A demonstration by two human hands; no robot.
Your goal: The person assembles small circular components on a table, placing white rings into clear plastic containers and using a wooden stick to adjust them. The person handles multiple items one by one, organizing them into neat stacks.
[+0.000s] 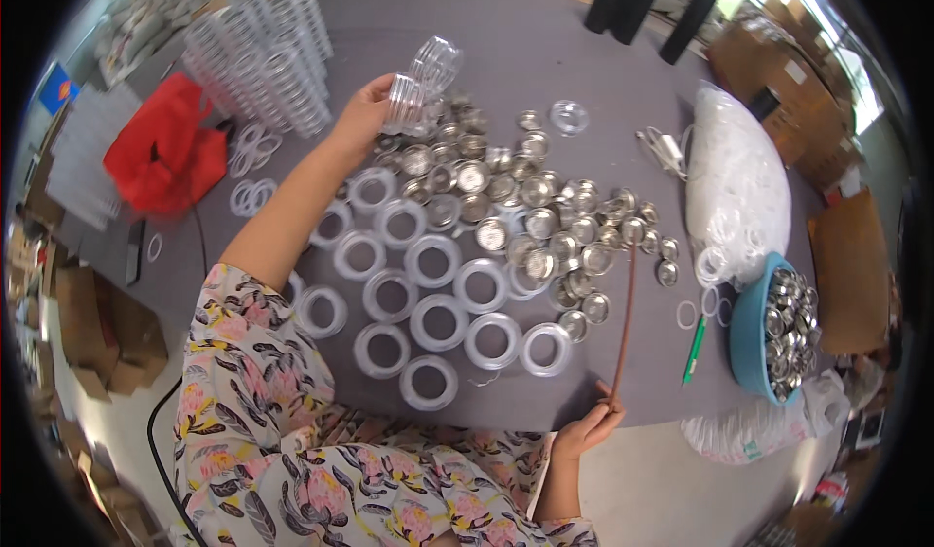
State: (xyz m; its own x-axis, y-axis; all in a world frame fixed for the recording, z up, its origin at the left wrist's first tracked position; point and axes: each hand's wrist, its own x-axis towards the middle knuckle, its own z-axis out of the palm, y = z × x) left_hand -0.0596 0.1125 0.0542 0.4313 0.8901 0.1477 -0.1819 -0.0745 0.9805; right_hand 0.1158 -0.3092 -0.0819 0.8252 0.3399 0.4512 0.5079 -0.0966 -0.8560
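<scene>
My left hand (pixel 368 114) reaches over the far left of the table and grips a stack of clear round plastic pieces (pixel 406 103). A second clear stack (pixel 438 59) touches its far side; whether it is held too, I cannot tell. Under and beside this hand spreads a pile of small silvery metal cups (pixel 535 193). At the table's near edge my right hand (pixel 587 428) is closed round the lower end of a thin brown stick (pixel 624 338), whose far tip meets the metal cups. Several thick clear plastic rings (pixel 439 346) lie flat between my arms.
Tall stacks of clear pieces (pixel 258 70) stand back left beside a red cloth bag (pixel 165 148). On the right are a blue basin (pixel 747 328) of metal cups, a full clear bag (pixel 736 182) and a green pen (pixel 695 351). Black cylinders (pixel 640 2) stand far right.
</scene>
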